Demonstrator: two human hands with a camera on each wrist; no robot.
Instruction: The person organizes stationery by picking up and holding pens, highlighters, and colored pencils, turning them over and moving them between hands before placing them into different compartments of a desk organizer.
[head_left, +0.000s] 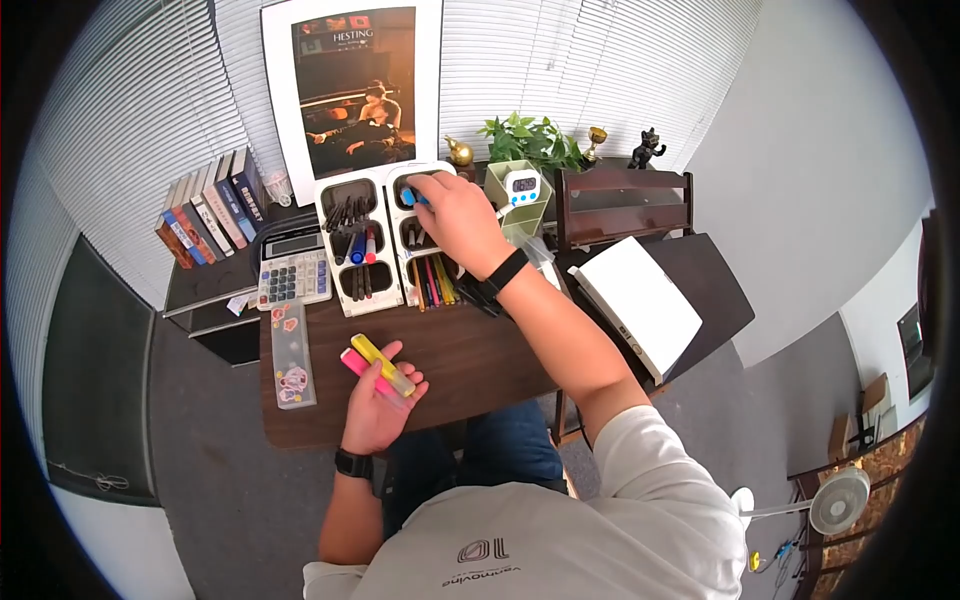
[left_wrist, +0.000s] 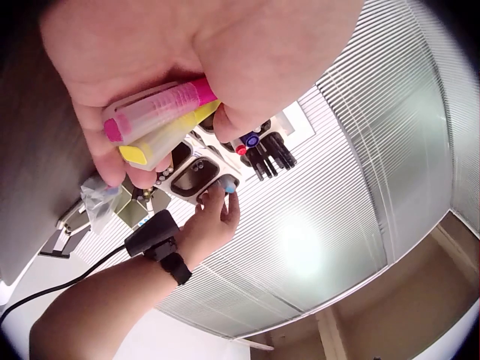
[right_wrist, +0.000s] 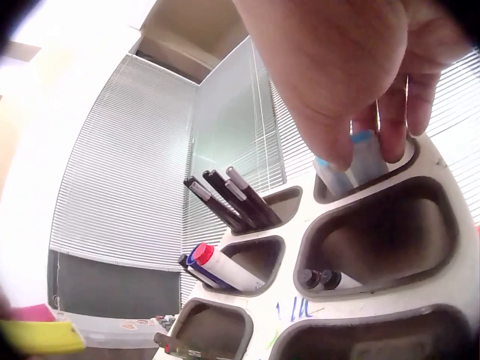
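Note:
My left hand (head_left: 372, 418), palm up over the front of the desk, holds a pink highlighter (left_wrist: 154, 112) and a yellow highlighter (left_wrist: 166, 140) under its thumb. Both lie side by side across the fingers. At the far end of the white pen organizer (head_left: 388, 235), my right hand (head_left: 462, 228) reaches into the back right compartment. There its thumb and fingers pinch blue highlighters (right_wrist: 367, 159) with clear, blue-ended bodies, which stand in the compartment. Black pens (right_wrist: 232, 196), a red-capped marker (right_wrist: 225, 266) and a blue marker (head_left: 357, 248) fill neighbouring compartments.
Left of the organizer sit a calculator (head_left: 293, 277) and a clear pencil case (head_left: 292, 355). Colored pencils (head_left: 432, 282) stand in its front right compartment. To the right are a green holder with a white timer (head_left: 522, 186) and a white box-like device (head_left: 640, 305). Books (head_left: 210, 208) stand back left.

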